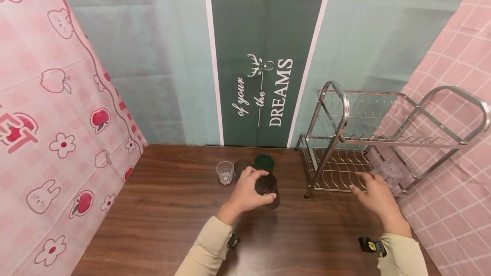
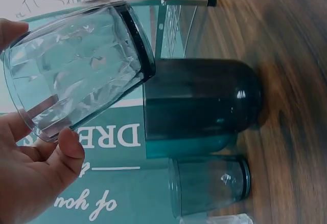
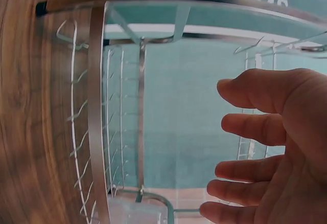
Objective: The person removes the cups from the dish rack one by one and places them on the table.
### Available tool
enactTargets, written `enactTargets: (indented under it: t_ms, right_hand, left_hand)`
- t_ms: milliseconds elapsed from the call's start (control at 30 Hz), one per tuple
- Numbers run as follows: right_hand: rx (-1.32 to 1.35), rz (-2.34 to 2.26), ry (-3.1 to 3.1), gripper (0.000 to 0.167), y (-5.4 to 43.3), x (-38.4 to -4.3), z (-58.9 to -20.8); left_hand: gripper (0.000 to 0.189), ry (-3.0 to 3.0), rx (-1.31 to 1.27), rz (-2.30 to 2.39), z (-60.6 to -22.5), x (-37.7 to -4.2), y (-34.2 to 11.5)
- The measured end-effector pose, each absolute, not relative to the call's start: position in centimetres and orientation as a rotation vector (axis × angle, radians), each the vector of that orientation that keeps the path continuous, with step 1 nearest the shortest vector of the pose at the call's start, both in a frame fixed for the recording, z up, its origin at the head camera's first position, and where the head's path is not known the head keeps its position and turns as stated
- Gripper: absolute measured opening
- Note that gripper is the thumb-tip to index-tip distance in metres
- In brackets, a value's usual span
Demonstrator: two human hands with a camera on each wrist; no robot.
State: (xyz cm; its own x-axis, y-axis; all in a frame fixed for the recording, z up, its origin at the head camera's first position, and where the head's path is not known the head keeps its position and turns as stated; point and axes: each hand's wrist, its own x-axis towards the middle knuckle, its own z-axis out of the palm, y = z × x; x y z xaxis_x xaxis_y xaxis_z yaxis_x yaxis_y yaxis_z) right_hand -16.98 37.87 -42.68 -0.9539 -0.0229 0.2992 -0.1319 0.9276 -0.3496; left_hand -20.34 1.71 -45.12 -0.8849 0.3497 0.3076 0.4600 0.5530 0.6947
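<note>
My left hand (image 1: 247, 195) grips a dark tinted see-through tumbler (image 1: 267, 185) between fingers and thumb. In the left wrist view that tumbler (image 2: 84, 68) is tilted and raised off the table. Just behind it stands a dark green cup (image 1: 264, 161), with another dark tumbler (image 1: 241, 166) beside it. To their left is a small clear glass (image 1: 225, 173). My right hand (image 1: 377, 199) is in front of the two-tier metal dish rack (image 1: 402, 144), fingers spread and holding nothing. In the right wrist view its fingers (image 3: 250, 170) point toward the rack's opening.
A clear container (image 1: 391, 174) sits at the right end of the rack's lower tier. The wooden table (image 1: 153, 216) ends at a green cloth backdrop (image 1: 176, 76). Pink patterned cloth (image 1: 57, 110) hangs at the left, and pink checked cloth (image 1: 460, 173) at the right.
</note>
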Motion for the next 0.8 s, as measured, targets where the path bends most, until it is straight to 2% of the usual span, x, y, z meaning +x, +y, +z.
enactTargets:
  t_ms: [167,800]
  right_hand:
    - [0.088,0.490,-2.764,0.044,39.4,-17.6,-43.1]
    - [-0.302,0.369,-2.839,0.060,43.7,-18.3,-43.1]
  left_hand:
    - [0.059,-2.671,-0.670,-1.217,-45.1,-20.4,0.7]
    - [0.060,-2.647,-0.508,-1.113,-45.4,-21.1,-2.2]
